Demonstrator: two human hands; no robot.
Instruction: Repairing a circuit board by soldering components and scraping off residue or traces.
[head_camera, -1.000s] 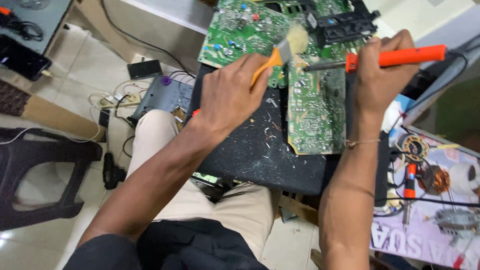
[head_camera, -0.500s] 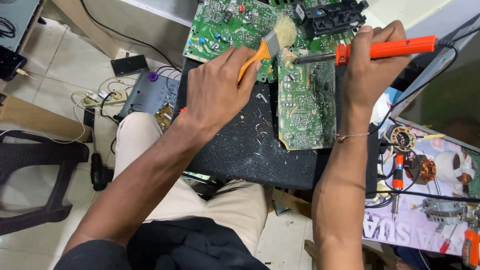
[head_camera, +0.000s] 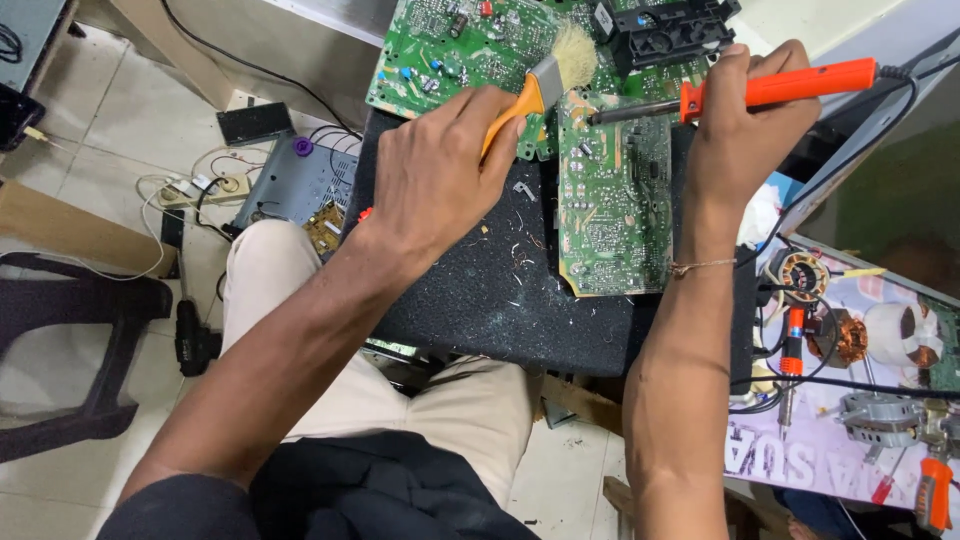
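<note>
My left hand (head_camera: 440, 165) grips an orange-handled brush (head_camera: 548, 75); its pale bristles touch the top edge of a green circuit board (head_camera: 612, 200). That board lies on a black foam pad (head_camera: 480, 290) resting over my lap. My right hand (head_camera: 745, 125) holds an orange-handled soldering iron (head_camera: 760, 90) level, its metal tip pointing left at the board's top edge, close to the bristles. A second, larger green circuit board (head_camera: 450, 50) lies beyond the pad, under the brush.
A black plastic part (head_camera: 665, 30) sits at the top. On the right a printed sheet (head_camera: 830, 450) carries motor coils (head_camera: 850, 335), a screwdriver (head_camera: 792, 350) and tools. On the tiled floor at left are cables, a grey metal chassis (head_camera: 295, 185) and a black stool (head_camera: 80, 350).
The view has shifted slightly. Brush and iron tip have stayed at the board's top edge, with both hands holding the same grips.
</note>
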